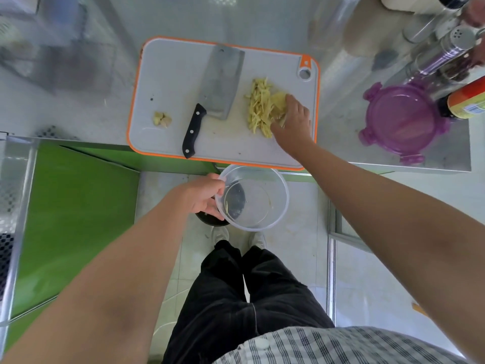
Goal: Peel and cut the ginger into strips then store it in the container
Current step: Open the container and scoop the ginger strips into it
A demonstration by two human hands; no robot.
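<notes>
A pile of pale yellow ginger strips [259, 106] lies on the right half of the white cutting board [170, 74] with an orange rim. My right hand [294, 119] rests on the right side of the pile, fingers laid over the strips. My left hand [202, 197] grips the left rim of a clear round container [258, 198], held just below the board's near edge, off the counter. A few ginger bits lie inside it. A cleaver [215, 93] with a black handle lies flat on the board's middle.
Ginger scraps [162, 119] sit on the board's left part. A purple container lid [401, 119] lies on the steel counter to the right. Spice shakers [446, 51] and a bottle [467, 101] stand at the far right. A green cabinet front [73, 206] is below left.
</notes>
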